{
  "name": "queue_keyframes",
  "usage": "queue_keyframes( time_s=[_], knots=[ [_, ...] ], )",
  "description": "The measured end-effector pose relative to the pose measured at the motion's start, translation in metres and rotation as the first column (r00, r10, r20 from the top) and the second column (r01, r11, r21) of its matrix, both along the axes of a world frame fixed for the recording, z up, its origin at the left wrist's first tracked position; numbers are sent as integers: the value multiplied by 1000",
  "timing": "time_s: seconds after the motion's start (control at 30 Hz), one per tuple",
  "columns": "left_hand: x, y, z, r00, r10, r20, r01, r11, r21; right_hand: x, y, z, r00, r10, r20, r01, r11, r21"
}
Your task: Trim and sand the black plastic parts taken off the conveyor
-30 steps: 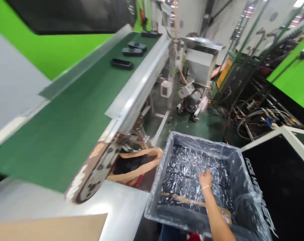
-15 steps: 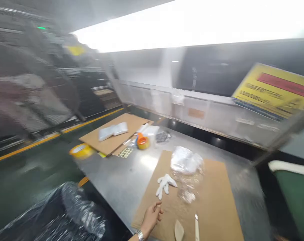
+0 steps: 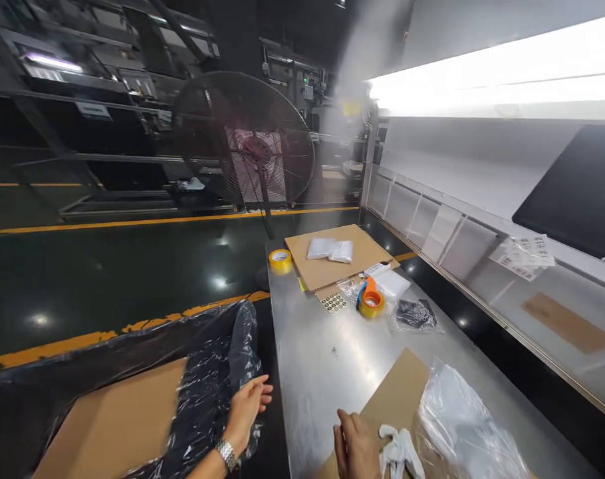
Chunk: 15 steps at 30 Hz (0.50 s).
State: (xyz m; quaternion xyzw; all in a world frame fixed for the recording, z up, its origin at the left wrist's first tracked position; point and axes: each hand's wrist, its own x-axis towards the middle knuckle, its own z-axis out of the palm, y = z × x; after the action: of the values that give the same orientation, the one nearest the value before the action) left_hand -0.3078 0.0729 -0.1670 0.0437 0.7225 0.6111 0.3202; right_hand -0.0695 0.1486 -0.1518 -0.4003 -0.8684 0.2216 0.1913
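Note:
My left hand (image 3: 246,409), with a watch on its wrist, reaches left off the steel table (image 3: 327,362). Its fingers are stretched out against the black plastic liner (image 3: 210,372) of a box. A cardboard sheet (image 3: 116,422) lies inside that liner. My right hand (image 3: 356,447) rests on the table's near edge with fingers curled loosely, touching a brown cardboard sheet (image 3: 397,392). A white glove (image 3: 401,452) lies right beside it. A crumpled clear plastic bag (image 3: 462,426) sits to the right of the glove.
Farther along the table lie a yellow tape roll (image 3: 281,260), an orange tape dispenser (image 3: 370,301), a sticker sheet (image 3: 334,303), a dark bagged item (image 3: 415,315) and cardboard with white packets (image 3: 331,250). A large floor fan (image 3: 245,143) stands beyond.
The view has swung from a conveyor and lined bin to the steel table, then further left. My left hand moved off the cardboard onto the black liner; my right hand came into view.

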Motion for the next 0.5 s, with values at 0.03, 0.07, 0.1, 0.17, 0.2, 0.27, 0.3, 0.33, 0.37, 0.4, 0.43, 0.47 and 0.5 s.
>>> queue_keyframes(
  time_s=[0.03,0.07,0.1,0.17,0.2,0.27,0.3,0.33,0.37,0.4,0.43,0.47,0.5],
  knots=[
    [-7,3,1,1000,15,-5,-15,1000,11,-12,9,2,999,46,23,-46,999,-18],
    [-15,9,1,1000,23,-11,-23,1000,19,-23,19,4,996,76,44,-74,996,-40],
    [-23,17,1,1000,24,-20,-23,999,26,-34,32,6,994,90,59,-86,994,-60],
    [-45,43,-1,999,8,-47,-6,1000,30,-57,66,10,995,76,70,-70,994,-82],
    [-58,59,-4,998,-4,-63,6,1000,26,-70,87,11,996,53,71,-47,995,-86],
    [-89,98,-9,994,-29,-102,30,999,14,-103,136,13,997,5,79,3,995,-100],
    [-105,119,-13,991,-41,-124,42,999,8,-122,164,13,996,-20,86,29,994,-106],
    [-122,140,-16,988,-52,-146,53,999,3,-142,192,13,995,-44,95,54,992,-111],
    [-139,162,-19,984,-63,-169,64,998,1,-165,221,14,992,-65,104,77,990,-115],
    [-156,183,-22,979,-74,-189,75,997,1,-188,249,13,990,-82,114,95,988,-119],
    [-173,204,-25,975,-83,-207,86,996,3,-213,276,13,988,-95,123,110,986,-122],
    [-188,225,-28,971,-90,-221,94,996,7,-237,302,12,986,-106,130,123,985,-124],
    [-203,244,-31,968,-94,-231,100,995,15,-261,325,10,984,-118,136,135,983,-125]
  ],
)
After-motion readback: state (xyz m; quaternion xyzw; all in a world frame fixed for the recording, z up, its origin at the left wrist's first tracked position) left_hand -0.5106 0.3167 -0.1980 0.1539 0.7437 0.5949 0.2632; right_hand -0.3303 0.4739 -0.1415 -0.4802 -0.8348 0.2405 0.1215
